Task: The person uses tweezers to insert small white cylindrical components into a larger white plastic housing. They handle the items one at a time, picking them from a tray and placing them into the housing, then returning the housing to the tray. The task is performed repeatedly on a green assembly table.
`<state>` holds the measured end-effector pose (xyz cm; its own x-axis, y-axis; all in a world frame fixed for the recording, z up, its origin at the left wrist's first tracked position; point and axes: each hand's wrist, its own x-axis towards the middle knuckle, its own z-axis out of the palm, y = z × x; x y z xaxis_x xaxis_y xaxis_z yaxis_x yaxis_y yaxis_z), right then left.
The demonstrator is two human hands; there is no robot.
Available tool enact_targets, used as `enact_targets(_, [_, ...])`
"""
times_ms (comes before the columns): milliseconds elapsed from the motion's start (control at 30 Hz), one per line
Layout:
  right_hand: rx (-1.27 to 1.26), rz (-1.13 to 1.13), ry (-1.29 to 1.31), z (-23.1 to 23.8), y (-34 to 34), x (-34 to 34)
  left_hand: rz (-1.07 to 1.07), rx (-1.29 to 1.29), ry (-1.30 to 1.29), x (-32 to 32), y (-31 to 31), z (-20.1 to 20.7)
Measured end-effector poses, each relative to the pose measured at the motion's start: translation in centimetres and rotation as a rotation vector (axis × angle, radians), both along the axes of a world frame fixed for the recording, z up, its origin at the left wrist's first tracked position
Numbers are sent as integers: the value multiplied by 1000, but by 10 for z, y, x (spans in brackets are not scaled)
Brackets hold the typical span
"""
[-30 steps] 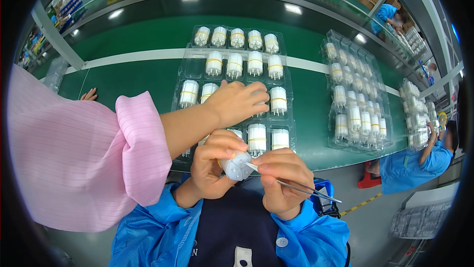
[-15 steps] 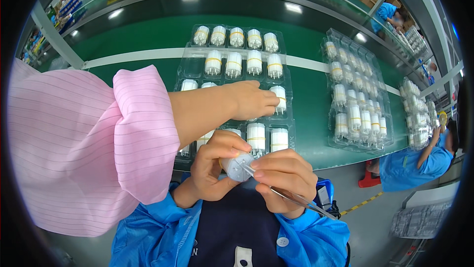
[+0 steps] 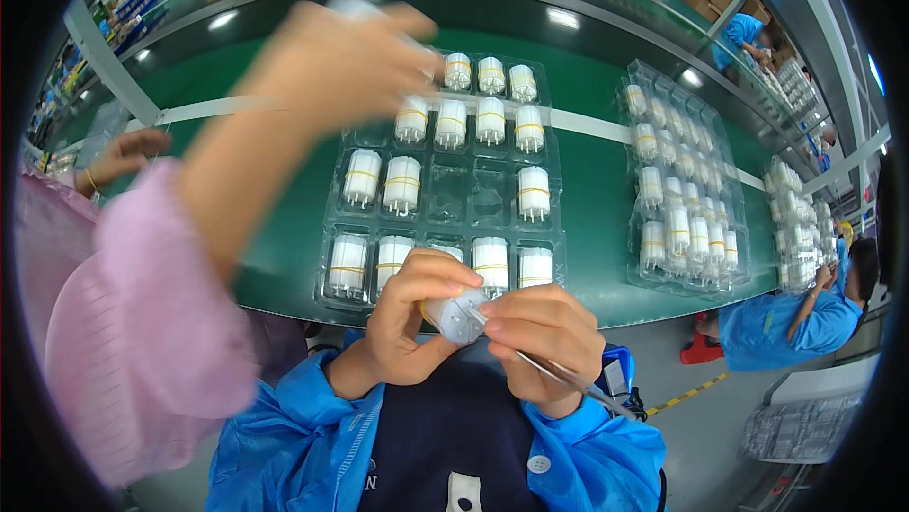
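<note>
Held in front of my chest, my left hand (image 3: 407, 327) has its thumb and fingers around a white cylindrical part (image 3: 453, 321), its round end face with small openings turned toward me. My right hand (image 3: 544, 346) pinches metal tweezers (image 3: 568, 378). Their tips touch the rim area of that end face; exactly what they grip is too small to tell. Just beyond my hands lies a clear plastic tray (image 3: 450, 192) of similar white cylinders (image 3: 401, 185) with yellow bands and metal pins. Its third row has two vacant pockets.
A co-worker's blurred hand (image 3: 350, 62) in a pink sleeve (image 3: 151, 323) crosses the tray's left side, a whitish object at its fingers. Another filled tray (image 3: 682, 181) stands to the right on the green table (image 3: 592, 228). Beyond it sits a person in blue (image 3: 795, 308).
The co-worker's hand has swung from the tray's third row up and left, uncovering cylinders and vacant pockets. My hands, the part and the tweezers stay nearly in place.
</note>
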<state>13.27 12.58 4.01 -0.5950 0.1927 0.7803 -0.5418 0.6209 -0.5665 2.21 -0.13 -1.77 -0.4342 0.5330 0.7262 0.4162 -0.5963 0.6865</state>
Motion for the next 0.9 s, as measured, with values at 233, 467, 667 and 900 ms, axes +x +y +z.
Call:
enact_targets(233, [-43, -13, -39, -1, 0, -1, 2, -15, -31, 1, -1, 0])
enact_targets(467, [-75, 3, -14, -3, 0, -1, -8, -17, -25, 0, -1, 1])
enact_targets(667, [-91, 27, -15, -3, 2, -1, -10, -23, -23, 0, -1, 1])
enact_targets(900, [-74, 22, -25, -6, 2, -3, 23, -33, -16, -1, -1, -1])
